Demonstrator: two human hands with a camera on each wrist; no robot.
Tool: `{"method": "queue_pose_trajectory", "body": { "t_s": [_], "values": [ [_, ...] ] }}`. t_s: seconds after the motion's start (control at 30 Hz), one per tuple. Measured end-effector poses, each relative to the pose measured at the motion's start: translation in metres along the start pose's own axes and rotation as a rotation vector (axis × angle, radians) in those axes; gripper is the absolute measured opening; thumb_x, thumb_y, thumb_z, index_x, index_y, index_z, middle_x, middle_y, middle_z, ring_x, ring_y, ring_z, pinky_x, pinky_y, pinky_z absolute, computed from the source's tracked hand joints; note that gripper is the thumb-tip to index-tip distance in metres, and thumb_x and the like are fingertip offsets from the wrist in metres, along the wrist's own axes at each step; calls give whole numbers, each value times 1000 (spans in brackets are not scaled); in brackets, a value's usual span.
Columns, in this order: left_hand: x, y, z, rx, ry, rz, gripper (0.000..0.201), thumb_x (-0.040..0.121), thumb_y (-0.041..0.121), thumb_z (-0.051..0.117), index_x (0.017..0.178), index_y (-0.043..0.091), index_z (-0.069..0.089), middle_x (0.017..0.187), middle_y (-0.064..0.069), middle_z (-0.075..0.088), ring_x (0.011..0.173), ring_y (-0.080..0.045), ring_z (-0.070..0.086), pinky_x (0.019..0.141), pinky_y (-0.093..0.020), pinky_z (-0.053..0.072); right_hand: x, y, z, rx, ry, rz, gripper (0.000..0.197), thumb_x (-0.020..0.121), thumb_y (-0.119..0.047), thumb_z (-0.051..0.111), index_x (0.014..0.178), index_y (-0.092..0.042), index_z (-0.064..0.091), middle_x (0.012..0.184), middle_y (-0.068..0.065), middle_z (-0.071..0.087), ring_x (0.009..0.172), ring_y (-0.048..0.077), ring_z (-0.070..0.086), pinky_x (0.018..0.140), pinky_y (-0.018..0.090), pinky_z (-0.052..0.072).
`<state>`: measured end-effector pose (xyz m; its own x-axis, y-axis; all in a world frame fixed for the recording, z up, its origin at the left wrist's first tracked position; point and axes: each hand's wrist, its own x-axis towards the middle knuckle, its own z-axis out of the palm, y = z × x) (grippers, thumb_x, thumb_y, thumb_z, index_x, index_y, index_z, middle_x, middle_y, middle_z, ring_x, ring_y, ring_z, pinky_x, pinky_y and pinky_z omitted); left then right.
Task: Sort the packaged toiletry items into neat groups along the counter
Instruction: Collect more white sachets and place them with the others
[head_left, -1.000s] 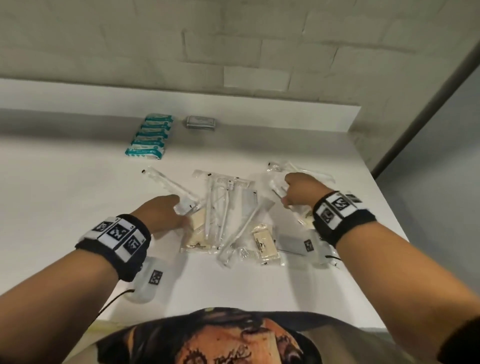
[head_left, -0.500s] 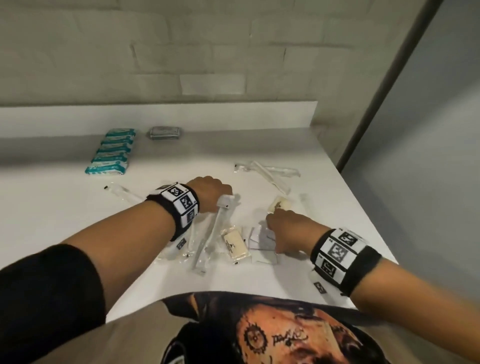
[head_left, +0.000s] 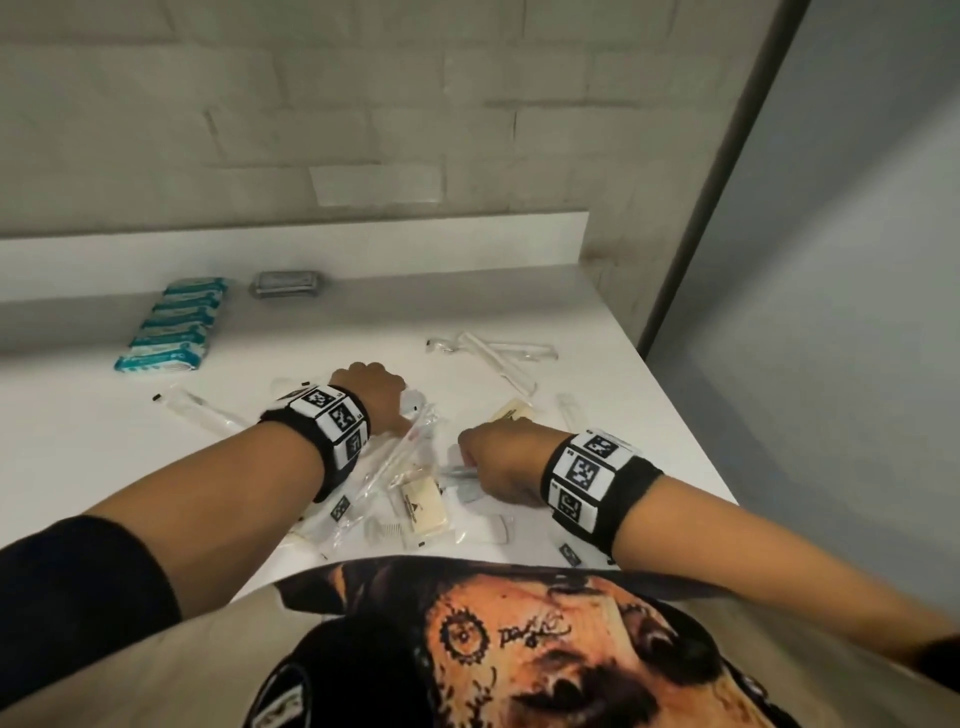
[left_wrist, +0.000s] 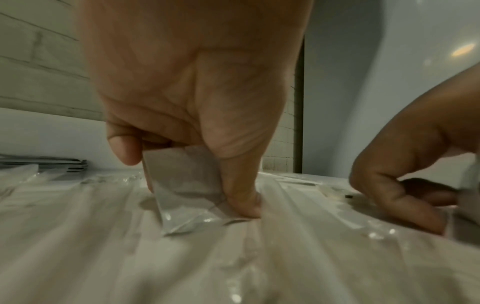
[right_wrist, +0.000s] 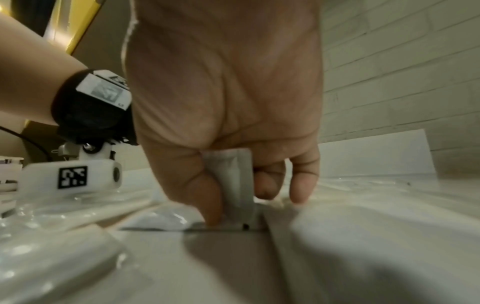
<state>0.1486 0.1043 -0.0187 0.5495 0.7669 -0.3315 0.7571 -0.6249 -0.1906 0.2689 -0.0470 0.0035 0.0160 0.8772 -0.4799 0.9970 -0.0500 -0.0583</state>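
Note:
Clear-wrapped toiletry packets lie in a loose pile (head_left: 410, 483) on the white counter (head_left: 93, 436) in front of me. My left hand (head_left: 371, 387) reaches down into the pile; in the left wrist view its thumb and fingers pinch a clear plastic packet (left_wrist: 182, 185) whose lower edge touches the counter. My right hand (head_left: 493, 457) is just to the right; in the right wrist view it pinches a small white sachet (right_wrist: 235, 181) held on edge. A cream soap bar packet (head_left: 423, 506) lies between my wrists.
A row of several teal packets (head_left: 171, 327) sits at the back left beside a grey packet (head_left: 284, 284). Long clear packets (head_left: 493, 353) lie at the back right, another (head_left: 200, 410) at the left. The counter's right edge (head_left: 691, 421) is close to my right wrist.
My left hand crossed from the pile's left side to its middle and now pinches a packet. My right hand drew back from the far right toward me and picked up a sachet. The view swung right.

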Motion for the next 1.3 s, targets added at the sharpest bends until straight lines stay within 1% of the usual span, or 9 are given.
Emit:
{"method": "queue_pose_trajectory", "body": {
  "t_s": [0.13, 0.33, 0.47, 0.67, 0.77, 0.83, 1.0, 1.23, 1.3],
  "values": [
    [-4, 1, 5, -143, -7, -11, 46, 86, 48, 61, 116, 15, 50, 116, -2, 60, 104, -24, 57, 87, -38, 47, 4, 2, -5, -64, -3, -23, 25, 84, -14, 54, 108, -14, 62, 106, 5, 59, 94, 25, 56, 77, 34, 44],
    [-16, -3, 0, -345, 56, -84, 51, 90, 45, 59, 126, 11, 51, 129, -9, 57, 113, -26, 54, 87, -33, 40, 0, 0, -5, 8, -23, -32, 36, 86, -4, 50, 121, -14, 48, 94, 1, 53, 86, 21, 53, 59, 27, 30],
    [-22, -1, -7, -547, 129, -107, 36, 91, 43, 57, 105, 10, 51, 109, -11, 61, 89, -24, 53, 73, -32, 38, 0, 7, -10, 43, 31, -14, 17, 89, -18, 50, 104, -13, 57, 93, 2, 58, 79, 20, 54, 64, 30, 42],
    [-41, 17, -8, -929, 118, -49, 36, 85, 25, 64, 116, 9, 52, 86, -2, 73, 80, -15, 69, 72, -31, 50, -17, 53, -38, 430, 213, 106, 11, 86, -14, 62, 82, -14, 52, 86, 7, 63, 72, 22, 58, 60, 27, 46],
    [-50, 39, -13, -752, 21, 133, 47, 89, 29, 63, 131, 17, 46, 108, 1, 66, 93, -16, 64, 80, -31, 47, -24, 69, -29, 663, 42, 253, 23, 91, -25, 64, 94, -3, 58, 77, 14, 65, 62, 26, 61, 73, 39, 58],
    [-50, 56, -13, -537, -50, 256, 30, 87, 30, 64, 114, 27, 51, 115, 5, 61, 91, -15, 59, 76, -28, 47, -25, 69, -14, 618, -76, 342, 43, 92, -41, 58, 97, 2, 60, 73, 13, 65, 60, 26, 59, 75, 40, 58],
    [-44, 78, -8, -197, -100, 308, 55, 76, 38, 74, 121, 20, 48, 113, -3, 53, 91, -20, 52, 72, -30, 42, -33, 54, 12, 247, -57, 353, 43, 85, -48, 63, 66, -10, 58, 57, 2, 58, 49, 17, 52, 63, 26, 47],
    [-39, 82, -15, -151, -160, 302, 39, 79, 38, 72, 106, 17, 54, 112, -4, 62, 91, -22, 55, 74, -28, 43, -28, 34, 7, 45, -125, 325, 39, 90, -39, 61, 105, -3, 56, 116, 10, 65, 109, 27, 62, 88, 30, 48],
    [-40, 83, -14, -159, -132, 295, 32, 78, 37, 71, 96, 16, 53, 100, -3, 61, 85, -22, 55, 72, -29, 45, -25, 34, 8, 66, -158, 332, 34, 91, -38, 60, 94, -4, 60, 99, 8, 67, 99, 25, 63, 88, 30, 47]
  ]
}}
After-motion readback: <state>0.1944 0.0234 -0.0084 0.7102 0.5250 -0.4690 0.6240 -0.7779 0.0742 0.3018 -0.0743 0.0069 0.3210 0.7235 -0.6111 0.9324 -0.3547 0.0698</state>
